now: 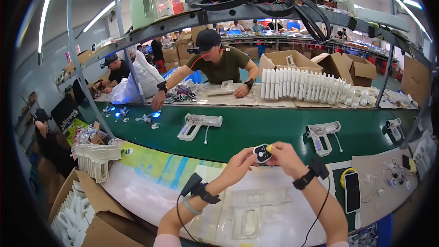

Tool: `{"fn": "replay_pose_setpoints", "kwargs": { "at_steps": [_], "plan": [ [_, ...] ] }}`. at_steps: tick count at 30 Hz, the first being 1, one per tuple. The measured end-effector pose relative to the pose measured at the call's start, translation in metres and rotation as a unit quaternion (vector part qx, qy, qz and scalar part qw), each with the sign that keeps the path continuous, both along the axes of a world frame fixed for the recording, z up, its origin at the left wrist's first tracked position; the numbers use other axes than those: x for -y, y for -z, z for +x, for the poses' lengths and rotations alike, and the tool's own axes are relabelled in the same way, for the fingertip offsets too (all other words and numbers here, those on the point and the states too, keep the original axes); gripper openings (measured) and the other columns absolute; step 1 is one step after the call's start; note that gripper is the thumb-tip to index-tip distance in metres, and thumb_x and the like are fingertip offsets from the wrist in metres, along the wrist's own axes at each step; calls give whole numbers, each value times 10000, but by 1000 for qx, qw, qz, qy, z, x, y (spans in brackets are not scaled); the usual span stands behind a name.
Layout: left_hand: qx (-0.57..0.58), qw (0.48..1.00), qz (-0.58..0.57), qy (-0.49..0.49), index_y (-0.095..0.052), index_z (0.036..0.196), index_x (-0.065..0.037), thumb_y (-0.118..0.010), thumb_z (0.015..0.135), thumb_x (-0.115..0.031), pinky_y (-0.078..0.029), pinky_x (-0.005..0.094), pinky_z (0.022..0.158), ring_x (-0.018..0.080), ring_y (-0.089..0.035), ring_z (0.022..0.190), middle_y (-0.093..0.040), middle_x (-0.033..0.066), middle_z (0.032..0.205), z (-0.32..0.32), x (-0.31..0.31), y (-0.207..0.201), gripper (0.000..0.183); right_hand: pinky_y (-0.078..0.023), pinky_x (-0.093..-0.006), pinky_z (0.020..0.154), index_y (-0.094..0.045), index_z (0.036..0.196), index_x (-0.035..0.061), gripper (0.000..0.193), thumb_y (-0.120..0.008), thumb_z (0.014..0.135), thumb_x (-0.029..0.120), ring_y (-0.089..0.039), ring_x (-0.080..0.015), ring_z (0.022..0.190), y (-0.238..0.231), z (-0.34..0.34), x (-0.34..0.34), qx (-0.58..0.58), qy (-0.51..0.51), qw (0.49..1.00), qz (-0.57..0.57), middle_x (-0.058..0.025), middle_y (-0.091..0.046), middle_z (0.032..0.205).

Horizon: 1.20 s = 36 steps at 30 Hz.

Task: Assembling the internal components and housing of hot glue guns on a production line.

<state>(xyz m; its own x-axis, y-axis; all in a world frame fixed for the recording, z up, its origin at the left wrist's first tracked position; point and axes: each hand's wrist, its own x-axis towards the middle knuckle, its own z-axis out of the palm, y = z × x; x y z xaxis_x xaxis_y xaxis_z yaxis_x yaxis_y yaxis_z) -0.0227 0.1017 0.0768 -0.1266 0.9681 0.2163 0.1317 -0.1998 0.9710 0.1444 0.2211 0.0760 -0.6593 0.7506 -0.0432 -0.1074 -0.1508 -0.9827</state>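
Note:
Above the near edge of the green belt, a small black-and-white part (263, 154) with round spots on its face is pinched between both my hands. My left hand (240, 163) has its fingers closed on the part's left side. On the other side, my right hand (285, 158) grips its upper right edge, where a small yellow piece (270, 147) shows at the fingertips. Below my hands, a whitish, see-through gun-shaped shell (238, 226) lies on the white-covered bench between my forearms.
Toy guns (200, 122) lie spaced along the green belt (256, 139). A box (103, 222) of white shells stands at left. A phone (352, 192), a yellow ring (344, 178) and wired parts (395, 174) lie at right. Across the belt, a person (219, 59) reaches toward blue-lit parts (153, 116).

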Motion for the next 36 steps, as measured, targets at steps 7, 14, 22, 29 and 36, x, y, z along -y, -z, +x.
{"fn": "replay_pose_setpoints", "kwargs": {
  "at_steps": [7,14,22,29,36],
  "plan": [
    [-473,850,210,94,-581,1275,-70,-609,950,-301,-403,448,1036,370,-490,1275,-530,173,1365,-4,115,88,399,-566,-562,876,-493,1027,54,88,-493,1009,140,-669,-344,1012,-72,21,-14,7,-16,997,-70,-134,-604,1092],
    [-479,866,138,27,-591,1245,-66,-612,930,-376,-291,499,1110,349,-378,1374,-444,190,1435,77,138,114,443,-514,-425,860,-567,1082,87,148,-511,990,188,-643,-213,910,-113,48,-35,-78,36,994,-65,-87,-663,1052],
    [-225,936,238,-129,-581,1187,-3,-693,898,-268,-402,449,1010,362,-506,1199,-567,172,1220,59,32,11,408,-522,-249,672,-636,1161,40,224,-568,968,132,-621,-90,833,-150,63,-6,4,-5,1000,6,-2,-660,992],
    [-29,989,106,97,-617,1155,-7,-647,952,-131,-509,296,870,114,-624,1002,-658,48,1013,30,-33,-65,240,-572,-275,799,-554,1283,-11,376,-655,927,57,-677,-145,925,-143,62,31,19,-118,992,37,-83,-662,1108],
    [-66,993,101,-16,-586,982,-7,-596,971,-104,-462,278,590,111,-617,701,-664,55,884,24,-3,-62,98,-592,-336,872,-607,1137,-72,240,-632,919,23,-684,-205,969,-97,53,33,15,-72,996,-48,-126,-669,1078]
  ]
}}
